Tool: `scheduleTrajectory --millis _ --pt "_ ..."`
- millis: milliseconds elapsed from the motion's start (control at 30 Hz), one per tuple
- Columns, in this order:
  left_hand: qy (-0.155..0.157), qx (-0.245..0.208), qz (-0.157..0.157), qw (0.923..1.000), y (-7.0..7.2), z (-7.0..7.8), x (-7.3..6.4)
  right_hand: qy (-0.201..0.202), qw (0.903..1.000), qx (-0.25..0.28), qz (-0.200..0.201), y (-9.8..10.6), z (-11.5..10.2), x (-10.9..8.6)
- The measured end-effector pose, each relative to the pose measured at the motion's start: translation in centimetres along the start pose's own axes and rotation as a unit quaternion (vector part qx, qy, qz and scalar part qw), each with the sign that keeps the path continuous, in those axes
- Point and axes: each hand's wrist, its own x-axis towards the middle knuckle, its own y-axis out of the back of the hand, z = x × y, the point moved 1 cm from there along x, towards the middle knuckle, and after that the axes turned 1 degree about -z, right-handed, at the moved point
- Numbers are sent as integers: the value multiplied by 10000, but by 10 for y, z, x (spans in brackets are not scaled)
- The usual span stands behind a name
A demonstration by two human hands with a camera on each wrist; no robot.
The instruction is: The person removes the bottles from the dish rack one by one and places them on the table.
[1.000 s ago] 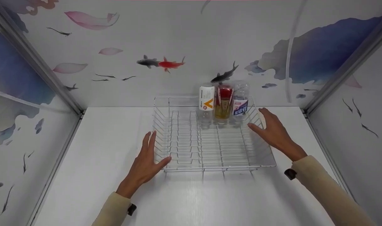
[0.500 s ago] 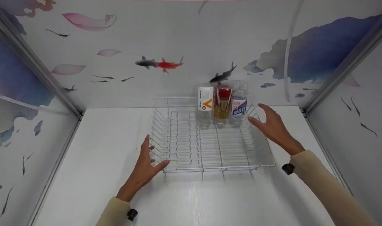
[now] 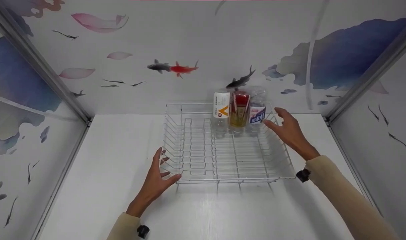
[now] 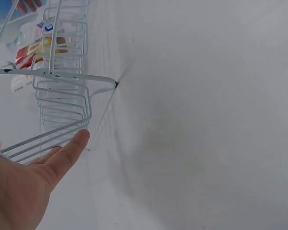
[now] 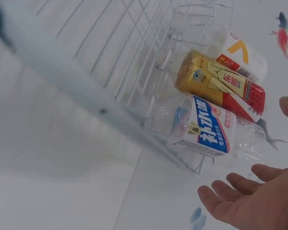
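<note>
My left hand (image 3: 155, 181) is at the front left corner of a white wire dish rack (image 3: 223, 180), its thumb at the front rim and its fingers along the left side wires. In the left wrist view, those fingers (image 4: 67, 155) lie fairly straight against the wires. By the rack's far right side is my right hand (image 3: 291, 131), fingers spread and thumb close to the nearest bottle. Three plastic bottles stand neck down in a row at the back: a white-labelled bottle (image 3: 222, 105), a red-and-gold bottle (image 3: 239, 110) and a clear blue-and-white-labelled bottle (image 3: 257, 115).
The rack stands on a white table (image 3: 203, 213), close to the back wall (image 3: 203, 36) painted with fish and petals. Side panels with metal edge strips (image 3: 67, 133) bound the table left and right. A row of bent wire dividers (image 3: 197, 150) fills the rack's left half.
My right hand has moved a little farther back along the rack's right side, toward the bottles. My left hand has slid slightly nearer the front corner. Rack and bottles keep their places.
</note>
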Motion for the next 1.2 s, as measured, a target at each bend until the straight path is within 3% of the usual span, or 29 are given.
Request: scheduleTrajectory --millis 367,1000,1200 --pt "-126 -167 34 9998 1 -9 -1 94 9998 165 104 -9 0 10" --pt "32 -631 -95 9980 -3 -13 -6 -205 9982 449 333 -22 6 28" --pt "-82 -700 -68 9975 -2 -15 -5 -216 9978 472 408 -29 11 33"
